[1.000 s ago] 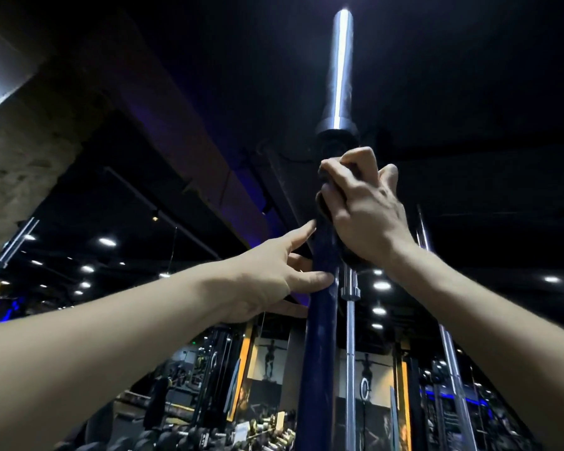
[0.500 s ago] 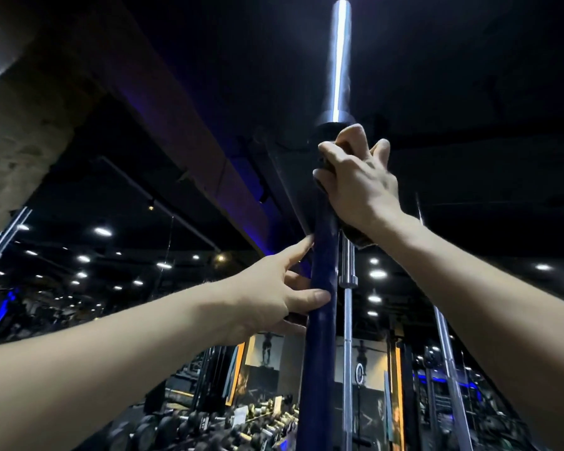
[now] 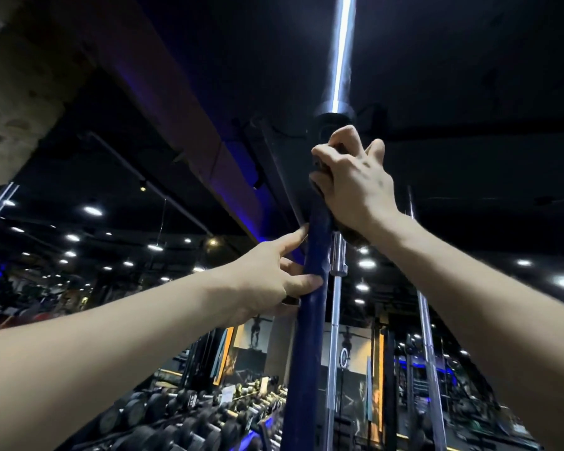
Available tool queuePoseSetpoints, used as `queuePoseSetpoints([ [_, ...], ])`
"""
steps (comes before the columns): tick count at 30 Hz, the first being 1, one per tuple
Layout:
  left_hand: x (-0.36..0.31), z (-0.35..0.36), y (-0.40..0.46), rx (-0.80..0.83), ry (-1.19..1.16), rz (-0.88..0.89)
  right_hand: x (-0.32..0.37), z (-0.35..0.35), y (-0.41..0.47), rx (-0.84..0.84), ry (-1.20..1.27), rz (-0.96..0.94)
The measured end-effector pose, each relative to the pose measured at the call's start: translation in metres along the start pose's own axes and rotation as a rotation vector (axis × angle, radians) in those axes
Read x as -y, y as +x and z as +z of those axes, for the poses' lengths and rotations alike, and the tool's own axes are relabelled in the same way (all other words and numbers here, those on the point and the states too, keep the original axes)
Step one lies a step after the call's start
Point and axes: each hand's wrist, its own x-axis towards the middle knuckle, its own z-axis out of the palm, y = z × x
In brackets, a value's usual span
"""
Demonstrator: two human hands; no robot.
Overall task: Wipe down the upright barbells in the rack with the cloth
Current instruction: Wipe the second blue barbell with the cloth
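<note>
A blue upright barbell (image 3: 306,336) rises through the middle of the view, its chrome sleeve (image 3: 341,53) reaching toward the dark ceiling. High on the shaft, just under the collar, my right hand (image 3: 352,180) grips a dark cloth (image 3: 350,237) wrapped round the bar; only a dark edge of the cloth shows below the palm. Lower down, my left hand (image 3: 274,278) holds the blue shaft, thumb across the front and forefinger pointing up along it. Two more upright chrome barbells stand behind: one (image 3: 336,320) right beside the blue bar, another (image 3: 427,320) farther right.
A dumbbell rack (image 3: 183,415) runs along the lower left. A concrete pillar (image 3: 17,99) and a ceiling beam (image 3: 183,102) lie to the upper left. Gym posters and machines fill the lower background under ceiling spotlights.
My right hand has slid the cloth up the blue shaft toward the collar. My left hand keeps its hold lower on the bar.
</note>
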Motion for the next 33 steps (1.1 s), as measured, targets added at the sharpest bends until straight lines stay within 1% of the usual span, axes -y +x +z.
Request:
queuePoseSetpoints([
  [3, -0.003, 0.002, 0.0, 0.003, -0.023, 0.012, 0.009, -0.005, -0.045, -0.05, -0.012, -0.072],
  [5, -0.006, 0.004, -0.003, 0.012, -0.035, 0.011, 0.014, -0.012, -0.072, -0.032, 0.011, -0.135],
  [7, -0.008, 0.004, -0.004, 0.011, -0.038, 0.009, 0.014, -0.017, -0.073, 0.007, -0.001, -0.156],
  [9, -0.007, 0.004, -0.004, -0.001, -0.047, 0.011, 0.009, -0.016, -0.05, 0.022, -0.033, -0.131],
  [12, -0.004, 0.003, -0.002, -0.022, -0.08, -0.006, 0.004, -0.01, -0.004, 0.048, -0.01, 0.007],
  [15, 0.0, 0.005, -0.001, -0.045, -0.081, 0.003, 0.005, -0.003, 0.003, 0.045, 0.02, 0.076],
  [18, 0.002, 0.008, -0.003, -0.062, -0.064, 0.055, 0.011, -0.007, -0.039, -0.014, 0.085, 0.06],
  [21, 0.0, 0.009, -0.006, -0.041, -0.11, 0.061, 0.017, -0.014, -0.08, -0.001, 0.117, -0.038],
  [23, -0.001, 0.008, -0.006, -0.042, -0.121, 0.053, 0.016, -0.017, -0.077, 0.01, 0.106, -0.06],
  [25, 0.001, 0.007, -0.004, -0.059, -0.127, 0.042, 0.012, -0.013, -0.053, 0.002, 0.078, -0.046],
  [29, 0.004, 0.007, -0.001, -0.06, -0.133, 0.014, 0.007, -0.003, -0.01, 0.019, 0.027, 0.069],
  [31, 0.006, 0.008, -0.002, -0.06, -0.153, 0.019, 0.011, -0.003, -0.018, 0.012, 0.018, 0.085],
  [33, 0.005, 0.011, -0.003, -0.054, -0.178, 0.033, 0.015, -0.009, -0.04, -0.008, 0.024, 0.061],
])
